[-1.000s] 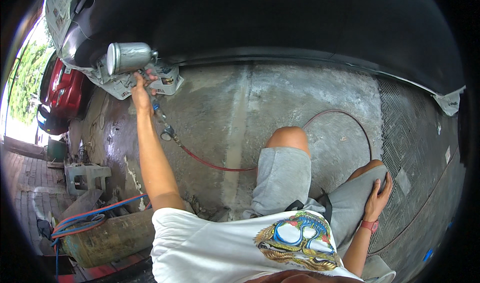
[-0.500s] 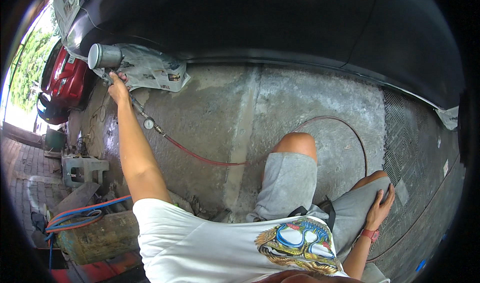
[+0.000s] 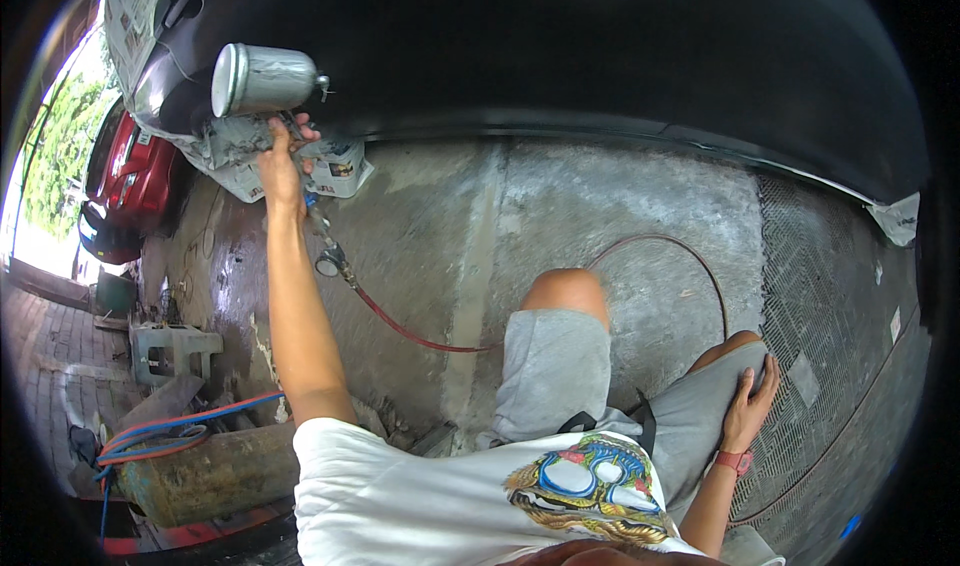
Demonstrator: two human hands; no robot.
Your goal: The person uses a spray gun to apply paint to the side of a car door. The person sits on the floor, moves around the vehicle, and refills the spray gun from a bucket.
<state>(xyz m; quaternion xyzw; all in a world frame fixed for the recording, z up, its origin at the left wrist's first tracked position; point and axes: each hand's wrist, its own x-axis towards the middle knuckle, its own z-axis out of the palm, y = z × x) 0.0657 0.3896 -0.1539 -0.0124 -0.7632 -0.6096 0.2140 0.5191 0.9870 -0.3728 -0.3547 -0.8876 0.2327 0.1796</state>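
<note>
A spray gun with a silver metal cup is in my left hand, at the end of my outstretched left arm. The cup lies tilted on its side, close to the dark car body panel. Below the grip hang a round pressure gauge and a dark red air hose that curves across the floor. My fingers wrap the gun; its nozzle and trigger are hard to make out. My right hand, with a red watch at its wrist, rests with fingers stretched out on my grey-clad right knee.
Newspaper masking hangs at the car's lower left edge. Farther left stand a red car and a grey plastic stool. A rusty cylinder with blue and orange hoses lies near my left side. Perforated matting covers the right floor.
My left hand has swung to the right with the spray gun, and its cup now looks larger. The gauge and hose followed. My right hand stays on the knee.
</note>
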